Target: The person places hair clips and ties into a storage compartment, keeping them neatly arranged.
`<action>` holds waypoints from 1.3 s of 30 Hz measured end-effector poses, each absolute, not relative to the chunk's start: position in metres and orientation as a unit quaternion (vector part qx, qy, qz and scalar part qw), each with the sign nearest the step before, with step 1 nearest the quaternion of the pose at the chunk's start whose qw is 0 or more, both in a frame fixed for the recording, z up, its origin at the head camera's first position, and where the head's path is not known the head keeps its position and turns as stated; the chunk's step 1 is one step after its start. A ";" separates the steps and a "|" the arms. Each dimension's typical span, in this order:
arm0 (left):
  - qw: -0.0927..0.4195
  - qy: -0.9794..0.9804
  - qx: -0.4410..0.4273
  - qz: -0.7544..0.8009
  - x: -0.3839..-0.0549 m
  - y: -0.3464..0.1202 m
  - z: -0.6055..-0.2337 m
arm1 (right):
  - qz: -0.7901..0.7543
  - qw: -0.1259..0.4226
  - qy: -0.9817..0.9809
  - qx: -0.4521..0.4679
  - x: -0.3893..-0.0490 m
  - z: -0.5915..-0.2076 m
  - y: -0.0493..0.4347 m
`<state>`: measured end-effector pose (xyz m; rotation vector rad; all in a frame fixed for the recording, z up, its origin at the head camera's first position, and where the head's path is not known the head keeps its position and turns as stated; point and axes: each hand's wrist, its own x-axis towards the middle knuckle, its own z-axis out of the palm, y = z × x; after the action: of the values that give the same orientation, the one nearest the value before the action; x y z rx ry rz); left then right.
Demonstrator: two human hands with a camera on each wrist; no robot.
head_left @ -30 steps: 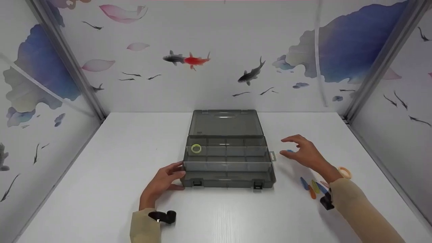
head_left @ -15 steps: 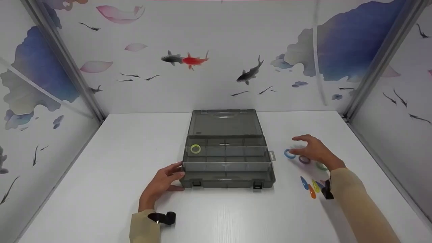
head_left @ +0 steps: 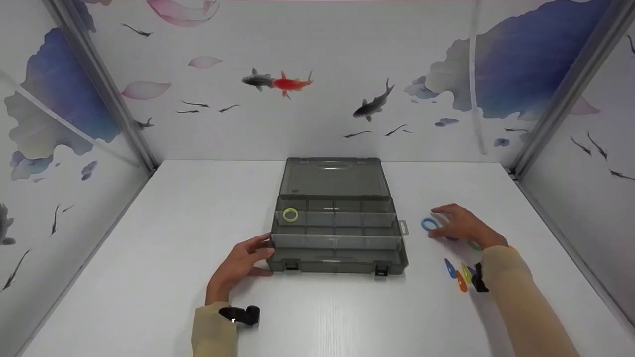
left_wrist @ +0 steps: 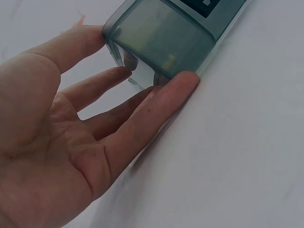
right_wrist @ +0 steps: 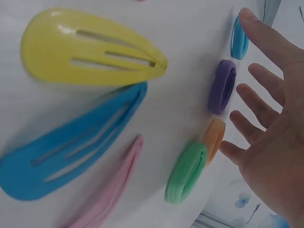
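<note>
A grey translucent compartment box [head_left: 337,255] lies with its lid raised at the middle of the table. My left hand [head_left: 241,260] rests against the box's left end, its spread, nearly straight fingertips touching the wall in the left wrist view. One yellow hair tie [head_left: 290,214] sits in the back-left compartment. My right hand [head_left: 461,225] reaches low beside a blue hair tie [right_wrist: 237,39], thumb and fingers apart, with nothing held. In the right wrist view, purple [right_wrist: 219,88], orange and green [right_wrist: 183,175] hair ties line up beside the fingers.
Snap hair clips lie nearer me on the right: a yellow clip [right_wrist: 52,47], a blue clip [right_wrist: 28,175], a pink clip [right_wrist: 111,194] and an orange clip [head_left: 462,280]. A hanging tab [head_left: 404,227] juts from the box's right side. Printed walls enclose the table.
My right hand has moved right, away from the box, and lowered toward the blue hair tie, its thumb-finger gap a little narrower. The left hand stays at the box.
</note>
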<state>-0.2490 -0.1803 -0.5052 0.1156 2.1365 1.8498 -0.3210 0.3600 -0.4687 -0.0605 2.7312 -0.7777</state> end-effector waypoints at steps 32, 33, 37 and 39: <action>0.157 0.742 0.038 0.651 -0.248 -0.179 -0.503 | -0.309 0.056 0.948 -0.050 -0.338 -0.426 0.338; 0.158 0.742 0.039 0.651 -0.248 -0.178 -0.503 | -0.309 0.050 0.948 -0.055 -0.338 -0.422 0.336; 0.158 0.741 0.035 0.651 -0.248 -0.178 -0.503 | -0.306 0.030 0.949 -0.075 -0.342 -0.410 0.325; 0.159 0.742 0.035 0.650 -0.248 -0.177 -0.503 | -0.308 0.027 0.948 -0.081 -0.343 -0.405 0.319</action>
<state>-0.2481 -0.1771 -0.5029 0.0988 2.1220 1.8591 -0.3429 0.3194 -0.4049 -0.2487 2.9278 -0.9505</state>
